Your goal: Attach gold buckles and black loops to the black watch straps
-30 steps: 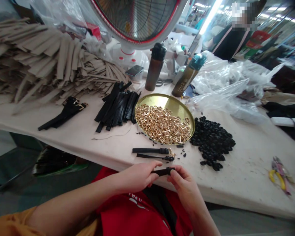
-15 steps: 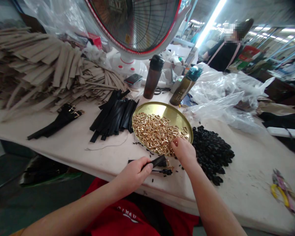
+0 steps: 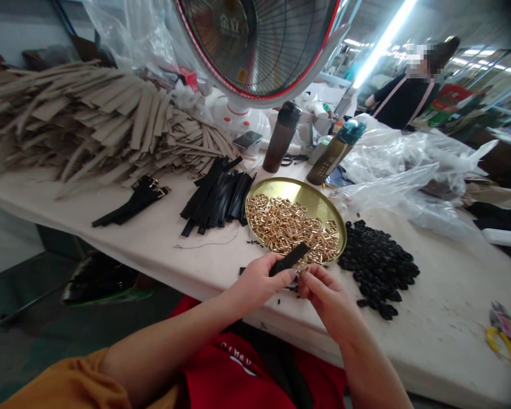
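My left hand (image 3: 261, 284) is closed around a black strap (image 3: 290, 258), whose free end points up and right over the rim of a round gold tray (image 3: 285, 184). Just right of it my right hand (image 3: 323, 291) pinches a small gold buckle (image 3: 298, 272), mostly covered by the fingertips and close to the left thumb. Gold buckles (image 3: 285, 221) lie heaped in the tray. Finished-looking straps on the cloth under my hands are largely hidden. To the right of the tray is a pile of small black loops (image 3: 377, 264).
Black straps (image 3: 221, 196) lie left of the tray, and buckled straps (image 3: 136, 199) farther left. Beige strips (image 3: 97, 119) are heaped behind. A fan (image 3: 259, 45), two bottles (image 3: 282, 136) and plastic bags (image 3: 412, 153) stand at the back. Pliers (image 3: 505, 335) lie far right. Another person (image 3: 404, 99) is beyond.
Both hands worked at a black strap; then my right hand reached into the tray among the buckles. Now it is back beside my left hand with a buckle. The camera view has shifted somewhat.
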Available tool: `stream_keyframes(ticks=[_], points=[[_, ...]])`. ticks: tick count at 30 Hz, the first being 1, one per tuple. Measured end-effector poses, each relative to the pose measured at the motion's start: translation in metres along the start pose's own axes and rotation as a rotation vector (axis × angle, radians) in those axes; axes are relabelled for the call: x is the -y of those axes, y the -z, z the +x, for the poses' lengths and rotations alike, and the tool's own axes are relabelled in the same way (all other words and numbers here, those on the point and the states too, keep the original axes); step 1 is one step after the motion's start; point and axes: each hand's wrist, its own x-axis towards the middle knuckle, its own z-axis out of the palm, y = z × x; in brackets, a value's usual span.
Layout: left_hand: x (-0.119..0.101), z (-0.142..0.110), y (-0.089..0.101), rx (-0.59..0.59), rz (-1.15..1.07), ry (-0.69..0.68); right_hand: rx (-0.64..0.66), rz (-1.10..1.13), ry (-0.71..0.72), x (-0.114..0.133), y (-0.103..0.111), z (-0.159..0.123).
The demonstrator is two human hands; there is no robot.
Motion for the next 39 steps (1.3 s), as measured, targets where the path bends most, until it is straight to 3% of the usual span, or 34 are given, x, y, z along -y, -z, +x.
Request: stream_keyframes(ticks=[3,7,12,16,19,23,26,30,35,39], points=[[-0.001,-0.008,0.001,0.031,-0.036,0.036,0.050,-0.043,0.003,-0.011,-0.015,-0.013],[0.000,-0.023,0.002,0.029,0.054,0.024,0.016,-0.143,0.046,-0.019,-0.023,-0.018],[-0.001,-0.035,-0.003,0.013,0.360,-0.130,-0.005,-0.154,0.117,-0.028,-0.023,-0.019],[0.000,-0.035,0.000,-0.028,0.377,-0.116,-0.032,-0.217,0.137,-0.036,-0.017,-0.022],[0.002,-0.033,0.003,-0.047,0.339,-0.100,-0.074,-0.384,0.189,-0.039,-0.013,-0.025],[0.003,-0.030,0.001,0.006,0.342,-0.142,-0.102,-0.755,0.388,-0.036,-0.012,-0.029],[0.004,-0.027,0.001,0.015,0.374,-0.127,-0.073,-0.825,0.472,-0.031,-0.011,-0.030],[0.005,-0.023,0.002,0.054,0.380,-0.069,-0.055,-0.741,0.419,-0.033,-0.007,-0.028],[0.006,-0.019,0.001,0.098,0.339,-0.024,-0.019,-0.456,0.248,-0.044,-0.004,-0.021],[0.009,-0.017,-0.001,0.115,0.383,-0.032,-0.007,-0.544,0.247,-0.047,-0.002,-0.017]])
